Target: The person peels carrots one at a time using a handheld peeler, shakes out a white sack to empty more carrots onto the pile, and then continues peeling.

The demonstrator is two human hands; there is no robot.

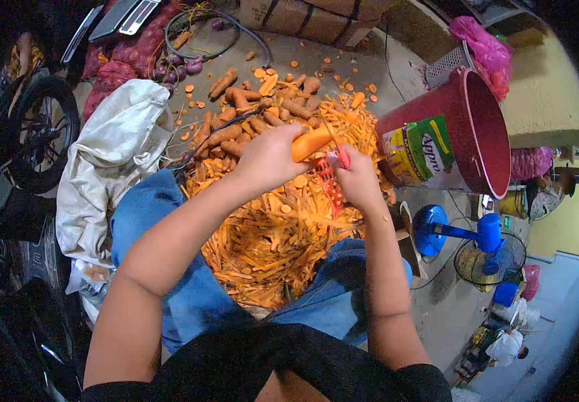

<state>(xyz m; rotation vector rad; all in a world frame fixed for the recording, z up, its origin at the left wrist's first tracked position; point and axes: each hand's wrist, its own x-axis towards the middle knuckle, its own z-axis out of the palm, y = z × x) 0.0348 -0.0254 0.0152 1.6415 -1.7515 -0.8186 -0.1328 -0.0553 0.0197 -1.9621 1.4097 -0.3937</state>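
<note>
My left hand point(273, 155) is wrapped round the thick end of a bright orange, peeled carrot point(313, 143). Closed round a red-handled peeler point(343, 157), my right hand point(360, 177) is just right of the carrot, with the tool by the carrot's far end. Under both hands lies a large heap of orange peelings point(263, 234). Unpeeled brown-orange carrots point(226, 136) are piled beyond and left of my left hand. A red perforated piece point(330, 184) shows below the peeler, partly hidden by my right hand.
A dark red bucket point(460, 134) lies tilted at the right, near the heap. Behind it is a blue fan point(489, 234). White sacking point(105, 161) and red net bags of onions point(112, 80) are at the left, beside a motorcycle wheel point(35, 134). Carrot slices dot the floor.
</note>
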